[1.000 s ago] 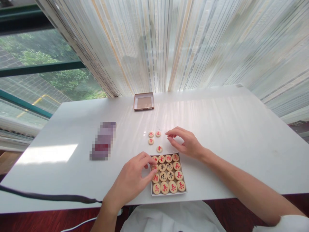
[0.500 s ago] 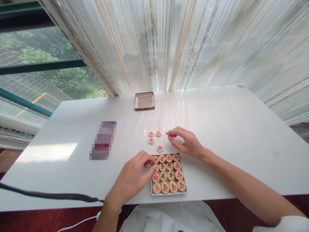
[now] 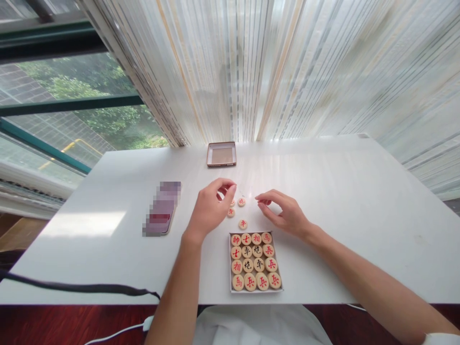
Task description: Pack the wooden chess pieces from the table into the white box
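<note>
A shallow white box [image 3: 256, 291] near the table's front edge holds several round wooden chess pieces [image 3: 258, 264] with red and black characters. Three loose pieces [image 3: 243, 224] lie just beyond it, and a further one is partly hidden by my left hand. My left hand [image 3: 210, 211] hovers over these loose pieces with thumb and fingertips pinched together; what they hold is hidden. My right hand [image 3: 285, 214] rests to the right of the loose pieces, fingers loosely curved and apart, holding nothing.
A brown-rimmed box lid [image 3: 222, 155] lies at the table's far edge by the striped curtain [image 3: 287, 72]. A phone [image 3: 162, 208] lies left of my hands. A dark cable [image 3: 72, 287] runs along the front left edge of the white table [image 3: 359, 201].
My left hand has lifted from the left side of the box and moved forward to above the loose pieces. The right hand has barely shifted. The view has tilted slightly.
</note>
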Demonstrator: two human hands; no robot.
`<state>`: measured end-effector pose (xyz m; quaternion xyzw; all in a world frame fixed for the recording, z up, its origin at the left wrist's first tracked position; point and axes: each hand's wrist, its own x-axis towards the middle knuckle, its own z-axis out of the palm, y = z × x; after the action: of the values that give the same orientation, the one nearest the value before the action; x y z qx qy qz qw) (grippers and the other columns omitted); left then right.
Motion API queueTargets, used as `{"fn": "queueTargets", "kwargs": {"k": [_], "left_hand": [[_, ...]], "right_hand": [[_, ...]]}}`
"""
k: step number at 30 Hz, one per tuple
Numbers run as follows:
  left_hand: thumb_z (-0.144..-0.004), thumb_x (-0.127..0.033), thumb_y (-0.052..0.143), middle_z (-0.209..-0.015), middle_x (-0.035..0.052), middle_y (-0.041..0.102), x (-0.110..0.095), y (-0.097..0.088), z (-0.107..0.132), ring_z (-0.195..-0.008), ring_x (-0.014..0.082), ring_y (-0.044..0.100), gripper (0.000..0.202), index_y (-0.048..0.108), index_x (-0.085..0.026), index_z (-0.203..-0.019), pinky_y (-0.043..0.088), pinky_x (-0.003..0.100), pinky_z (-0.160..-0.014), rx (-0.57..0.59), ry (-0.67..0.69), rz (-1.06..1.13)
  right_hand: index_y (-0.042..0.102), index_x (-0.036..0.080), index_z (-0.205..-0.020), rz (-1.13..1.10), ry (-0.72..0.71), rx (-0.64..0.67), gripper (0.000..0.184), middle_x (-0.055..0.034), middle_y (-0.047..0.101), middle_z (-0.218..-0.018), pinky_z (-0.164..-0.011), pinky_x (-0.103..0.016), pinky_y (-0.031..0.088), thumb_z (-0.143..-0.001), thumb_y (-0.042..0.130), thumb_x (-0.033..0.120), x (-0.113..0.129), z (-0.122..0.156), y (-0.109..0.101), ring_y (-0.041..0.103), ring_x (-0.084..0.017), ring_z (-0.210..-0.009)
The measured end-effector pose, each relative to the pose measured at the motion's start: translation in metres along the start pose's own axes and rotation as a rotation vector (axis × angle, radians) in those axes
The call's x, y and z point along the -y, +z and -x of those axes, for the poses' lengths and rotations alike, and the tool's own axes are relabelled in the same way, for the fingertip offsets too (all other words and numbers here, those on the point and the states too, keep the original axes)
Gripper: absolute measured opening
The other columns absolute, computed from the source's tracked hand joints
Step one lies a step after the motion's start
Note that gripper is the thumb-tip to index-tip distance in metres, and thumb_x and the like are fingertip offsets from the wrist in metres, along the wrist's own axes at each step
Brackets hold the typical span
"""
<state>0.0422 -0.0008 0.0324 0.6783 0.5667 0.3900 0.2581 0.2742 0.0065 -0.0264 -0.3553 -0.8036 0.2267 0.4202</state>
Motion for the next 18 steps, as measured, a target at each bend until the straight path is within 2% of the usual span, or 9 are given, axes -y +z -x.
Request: {"fn": "queueTargets", "kwargs": {"k": [5,10,14,18], "left_hand": [[-0.096,-0.037,0.058,-0.098,0.0033,0.075,0.022,0.005,-0.051,-0.086,0.0168,0.068,0.022,0.07,-0.02,-0.101,0.052,0.028,-0.077,0.113,0.045,-0.033],[-0.096,-0.033,0.056,-0.096,0.0067,0.076,0.045,0.034,-0.084,-0.088,0.0184,0.069,0.023,0.071,-0.017,-0.1,0.053,0.032,-0.084,0.181,0.048,-0.036],[-0.097,-0.035,0.054,-0.093,0.0055,0.076,0.049,0.043,-0.088,-0.083,0.0178,0.068,0.025,0.072,-0.017,-0.098,0.054,0.031,-0.079,0.261,0.078,-0.04],[-0.096,-0.037,0.056,-0.089,0.0028,0.075,0.049,0.026,-0.07,-0.08,0.0175,0.067,0.025,0.073,-0.019,-0.096,0.053,0.03,-0.076,0.336,0.107,-0.071]], "right_hand": [[0.067,0.023,-0.112,0.005,0.017,0.006,0.016,-0.0053,0.07,-0.094,-0.073,-0.033,0.058,-0.098,0.059,0.02,-0.001,-0.001,0.0,0.068,-0.018,-0.081],[0.066,0.023,-0.113,0.005,0.041,0.045,0.017,-0.005,0.07,-0.095,-0.075,-0.034,0.058,-0.098,0.058,0.021,-0.003,0.0,0.002,0.068,-0.018,-0.082],[0.066,0.023,-0.113,0.011,0.082,0.065,0.017,-0.0056,0.07,-0.096,-0.076,-0.034,0.058,-0.098,0.058,0.022,-0.005,0.0,0.002,0.068,-0.018,-0.083],[0.067,0.022,-0.112,0.007,0.139,0.077,0.017,-0.0061,0.07,-0.096,-0.076,-0.034,0.059,-0.099,0.057,0.023,-0.007,0.0,0.001,0.068,-0.018,-0.084]]}}
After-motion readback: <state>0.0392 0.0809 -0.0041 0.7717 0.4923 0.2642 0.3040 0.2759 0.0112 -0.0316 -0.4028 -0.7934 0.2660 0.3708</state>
